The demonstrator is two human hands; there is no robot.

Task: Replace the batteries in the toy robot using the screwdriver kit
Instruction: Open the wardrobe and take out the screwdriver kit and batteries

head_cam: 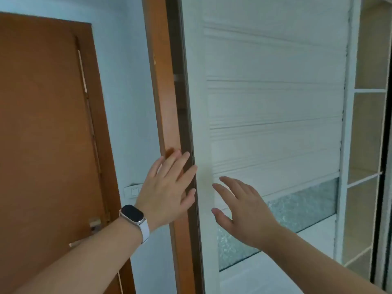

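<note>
No toy robot, batteries or screwdriver kit appear in the head view. My left hand [167, 187] is raised with its fingers straight and spread, over the edge of a brown wooden door frame [163, 102]. A watch with a white strap is on that wrist. My right hand [241, 206] is raised beside it, fingers spread and relaxed, in front of a white panelled sliding door [275, 102]. Neither hand holds anything.
A brown wooden door [42, 124] stands at the left, with a white wall switch [132, 190] beside it. The white door has a frosted glass strip [297, 213] low down. Open light-wood shelves [369, 145] are at the right.
</note>
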